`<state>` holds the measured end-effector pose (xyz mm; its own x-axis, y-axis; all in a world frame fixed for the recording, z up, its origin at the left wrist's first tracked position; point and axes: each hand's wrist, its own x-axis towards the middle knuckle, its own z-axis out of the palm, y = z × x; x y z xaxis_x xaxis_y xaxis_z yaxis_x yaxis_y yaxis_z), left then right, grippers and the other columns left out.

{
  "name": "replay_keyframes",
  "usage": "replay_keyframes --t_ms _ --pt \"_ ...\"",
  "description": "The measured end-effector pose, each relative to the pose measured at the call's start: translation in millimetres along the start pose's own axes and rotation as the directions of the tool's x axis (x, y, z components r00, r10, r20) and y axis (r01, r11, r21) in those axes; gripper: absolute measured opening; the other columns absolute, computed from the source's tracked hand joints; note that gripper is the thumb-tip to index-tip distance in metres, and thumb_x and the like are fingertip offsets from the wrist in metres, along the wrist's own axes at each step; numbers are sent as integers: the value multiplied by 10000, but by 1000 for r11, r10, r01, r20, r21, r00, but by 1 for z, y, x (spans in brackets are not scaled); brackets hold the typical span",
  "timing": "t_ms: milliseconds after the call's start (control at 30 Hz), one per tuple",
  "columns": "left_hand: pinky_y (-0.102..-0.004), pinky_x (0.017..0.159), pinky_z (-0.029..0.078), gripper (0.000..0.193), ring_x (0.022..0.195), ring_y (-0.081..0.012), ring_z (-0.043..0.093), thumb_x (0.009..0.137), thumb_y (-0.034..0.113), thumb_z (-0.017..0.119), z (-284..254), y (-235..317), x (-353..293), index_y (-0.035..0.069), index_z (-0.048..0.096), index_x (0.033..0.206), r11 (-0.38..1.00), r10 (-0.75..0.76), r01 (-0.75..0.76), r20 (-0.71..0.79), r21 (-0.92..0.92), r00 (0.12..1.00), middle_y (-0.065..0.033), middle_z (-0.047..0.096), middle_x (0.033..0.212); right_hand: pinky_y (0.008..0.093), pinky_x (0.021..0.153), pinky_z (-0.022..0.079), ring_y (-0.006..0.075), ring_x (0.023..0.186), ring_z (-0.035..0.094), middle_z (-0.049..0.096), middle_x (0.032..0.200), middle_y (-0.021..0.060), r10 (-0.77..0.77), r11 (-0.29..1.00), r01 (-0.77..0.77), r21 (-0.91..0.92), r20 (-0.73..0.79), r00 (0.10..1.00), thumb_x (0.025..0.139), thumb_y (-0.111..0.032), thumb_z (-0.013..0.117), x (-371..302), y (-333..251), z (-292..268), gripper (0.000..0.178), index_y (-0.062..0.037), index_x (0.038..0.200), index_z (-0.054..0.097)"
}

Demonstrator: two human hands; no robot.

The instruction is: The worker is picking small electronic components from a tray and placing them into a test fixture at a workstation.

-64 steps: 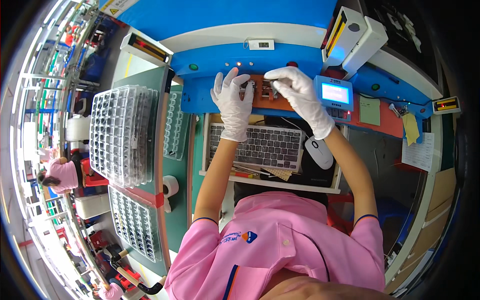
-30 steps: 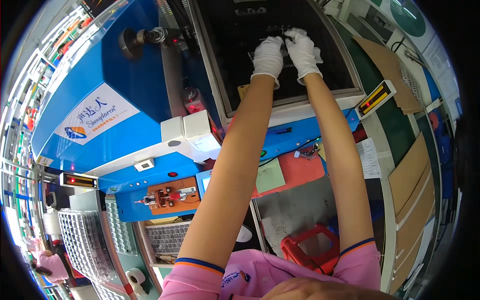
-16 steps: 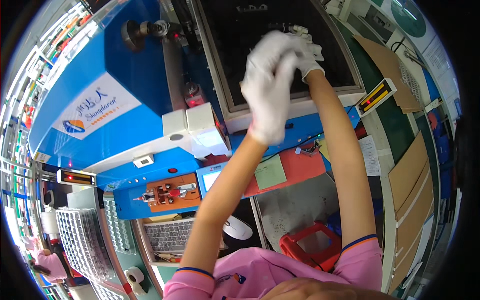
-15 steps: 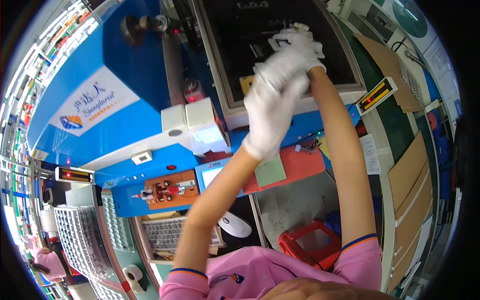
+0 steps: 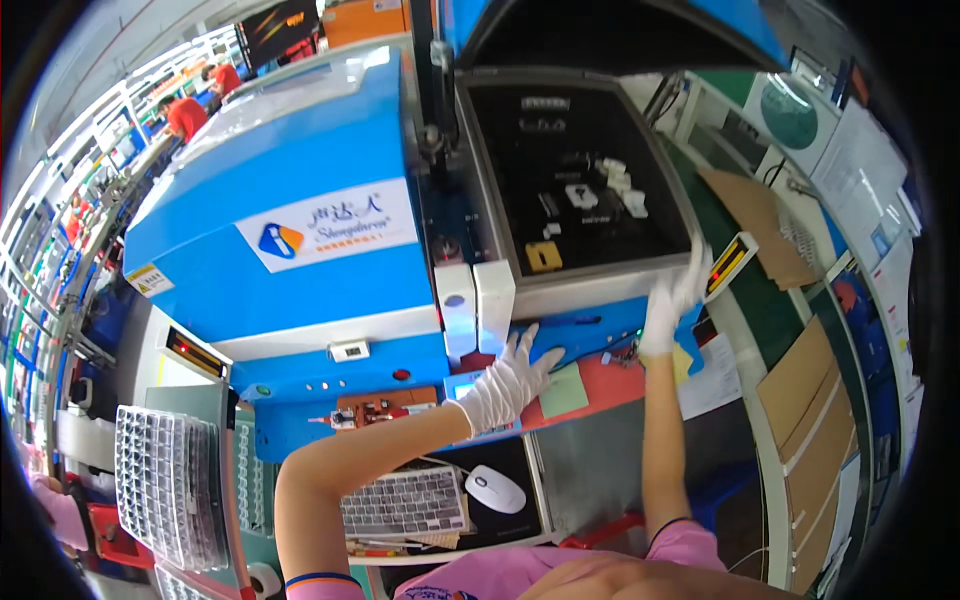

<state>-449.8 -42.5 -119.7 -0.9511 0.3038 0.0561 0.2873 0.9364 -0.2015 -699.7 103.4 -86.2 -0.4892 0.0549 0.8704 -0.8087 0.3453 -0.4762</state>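
Observation:
My left hand (image 5: 505, 388), in a white glove, has its fingers spread over a small screen (image 5: 462, 385) and the edge of a red mat (image 5: 615, 378). Nothing shows in its grip. My right hand (image 5: 672, 305), also gloved, is at the front right corner of a framed black panel (image 5: 520, 170); motion smears its fingers. On that panel lie small white pieces (image 5: 620, 185), a white square piece (image 5: 581, 196) and a yellow block (image 5: 543, 257). A green note (image 5: 564, 391) lies on the mat beside my left hand.
A raised blue lid (image 5: 735, 30) stands behind the panel. To the left is a large blue machine housing (image 5: 290, 300). A keyboard (image 5: 405, 503) and white mouse (image 5: 496, 489) sit below my left forearm. Stacked clear trays (image 5: 165, 485) stand at left; cardboard sheets (image 5: 815, 400) at right.
Both hands have left the black panel. My left hand has come down to the small screen, my right to the panel's front right corner. The view has shifted, showing the raised lid.

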Motion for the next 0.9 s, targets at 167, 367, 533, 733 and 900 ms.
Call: replay_keyframes --t_ms 167,367,533,733,900 --pt "-707 1041 373 305 1343 -635 288 924 157 595 14 14 9 58 637 1210 998 -39 34 104 45 994 -153 300 1563 397 1183 237 318 1440 318 379 1519 191 485 861 -500 89 152 861 843 103 521 -98 45 -45 715 -59 1511 325" --pt "-728 1058 322 399 1354 -639 260 895 168 636 0 18 25 87 612 1284 994 -91 105 287 -31 954 -115 303 1574 404 1143 315 330 1385 414 340 1556 187 676 730 -681 53 90 732 894 72 498 -87 61 -43 684 -75 1530 293" --pt "-705 985 409 367 1317 -592 375 885 167 620 -5 31 9 8 635 1216 991 -125 127 57 -28 990 -188 523 1363 405 1096 378 305 1318 471 400 1498 177 507 845 -515 144 89 857 899 61 496 -91 86 -61 673 -58 1523 273" --pt "-388 777 535 188 882 -297 676 942 181 629 -61 45 -133 52 662 1075 357 -382 -95 -238 -929 893 -160 670 957 351 966 485 267 1227 548 409 1492 189 177 776 -453 439 538 824 968 -35 537 -130 -129 -85 445 56 1369 369" --pt "-372 870 532 162 961 -253 669 893 99 663 -126 27 -303 55 711 1042 496 -784 421 -183 -760 593 -112 702 1016 469 1040 400 367 1226 510 512 1335 215 -274 758 -493 427 895 353 855 -143 697 -248 -207 -129 597 26 1369 444"
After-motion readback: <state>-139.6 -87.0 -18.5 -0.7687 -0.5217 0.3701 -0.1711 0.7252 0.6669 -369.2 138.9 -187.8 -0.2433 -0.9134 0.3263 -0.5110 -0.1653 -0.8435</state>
